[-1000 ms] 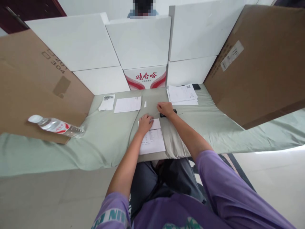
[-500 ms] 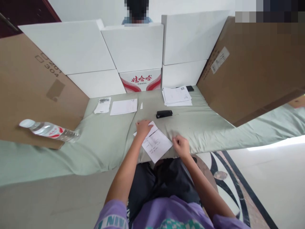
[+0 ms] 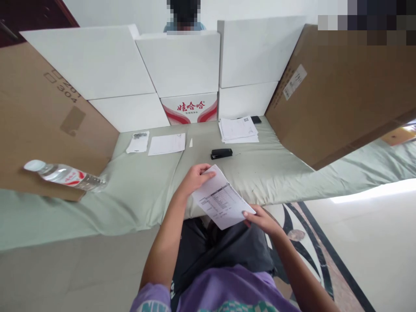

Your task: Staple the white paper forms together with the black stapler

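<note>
A printed sheet of paper (image 3: 222,199) is held tilted between both hands at the table's near edge; whether it is one sheet or more I cannot tell. My left hand (image 3: 197,178) grips its upper left corner, thumb on top. At the lower right corner, my right hand (image 3: 256,219) pinches the paper with the thumb above and fingers beneath. Beyond the paper lies a black stapler (image 3: 221,154). A stack of papers (image 3: 238,130) rests farther back on the right, partly over a dark flat object (image 3: 256,119). Another paper (image 3: 167,144) lies back left.
White boxes (image 3: 178,65) wall off the far side, with a person (image 3: 184,19) behind. Brown cardboard (image 3: 341,95) stands right, more cardboard (image 3: 42,130) left. A water bottle (image 3: 66,175) leans at left. A small packet (image 3: 138,142) and a white scrap (image 3: 191,142) lie on the green cloth (image 3: 136,182).
The paper has come up off the cloth and tilted toward me. My right hand, earlier curled beside the paper, has moved down and now grips its lower right corner.
</note>
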`<action>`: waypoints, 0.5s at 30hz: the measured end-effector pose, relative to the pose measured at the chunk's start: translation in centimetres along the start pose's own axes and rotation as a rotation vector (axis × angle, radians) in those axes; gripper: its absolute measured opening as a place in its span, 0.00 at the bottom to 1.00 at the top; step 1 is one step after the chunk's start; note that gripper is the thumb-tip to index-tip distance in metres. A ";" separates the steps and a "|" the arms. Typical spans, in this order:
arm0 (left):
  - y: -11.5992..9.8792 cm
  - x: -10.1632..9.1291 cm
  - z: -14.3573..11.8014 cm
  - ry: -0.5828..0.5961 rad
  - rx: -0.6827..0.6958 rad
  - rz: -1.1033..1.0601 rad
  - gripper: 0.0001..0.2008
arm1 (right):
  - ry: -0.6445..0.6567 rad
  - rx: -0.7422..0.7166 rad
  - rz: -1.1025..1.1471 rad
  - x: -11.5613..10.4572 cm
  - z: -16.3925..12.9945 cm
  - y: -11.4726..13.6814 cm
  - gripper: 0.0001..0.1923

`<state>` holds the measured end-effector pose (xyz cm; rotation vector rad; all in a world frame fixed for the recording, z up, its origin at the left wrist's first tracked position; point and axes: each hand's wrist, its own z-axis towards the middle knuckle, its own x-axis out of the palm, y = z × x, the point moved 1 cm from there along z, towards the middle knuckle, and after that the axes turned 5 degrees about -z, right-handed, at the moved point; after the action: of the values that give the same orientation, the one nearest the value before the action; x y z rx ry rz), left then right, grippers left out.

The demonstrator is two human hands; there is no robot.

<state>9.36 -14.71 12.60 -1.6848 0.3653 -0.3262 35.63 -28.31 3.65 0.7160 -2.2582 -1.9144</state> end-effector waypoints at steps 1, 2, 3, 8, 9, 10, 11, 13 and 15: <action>-0.1 0.1 0.0 -0.006 0.011 0.017 0.17 | 0.031 0.043 -0.029 0.4 -0.2 0.1 0.30; 0.0 0.1 0.1 -0.014 0.018 0.037 0.17 | 0.053 0.077 -0.051 0.7 -0.3 0.2 0.30; 0.1 0.2 0.1 -0.023 0.022 0.060 0.17 | 0.083 0.097 -0.062 1.0 -0.4 0.2 0.31; 0.8 1.2 0.2 0.026 0.050 0.243 0.16 | 0.257 0.077 -0.056 1.8 -0.2 0.3 0.26; 0.8 1.6 0.0 0.070 0.057 0.289 0.15 | 0.268 0.062 -0.041 1.9 -0.1 0.5 0.25; 0.7 2.1 -0.1 0.120 0.063 0.335 0.14 | 0.264 0.048 -0.020 2.1 0.1 0.7 0.24; 0.5 2.8 -0.3 0.168 0.072 0.377 0.13 | 0.241 0.039 0.001 2.2 0.4 1.0 0.23; 0.1 3.9 -0.6 0.227 0.099 0.450 0.12 | 0.148 0.034 0.000 2.5 1.0 1.6 0.23; -0.2 4.6 -0.8 0.225 0.138 0.510 0.13 | 0.055 0.024 -0.065 2.4 1.8 2.0 0.23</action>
<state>13.23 -17.28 12.96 -1.3656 0.8983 -0.1552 32.29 -27.46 4.69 0.8451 -2.2555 -1.8743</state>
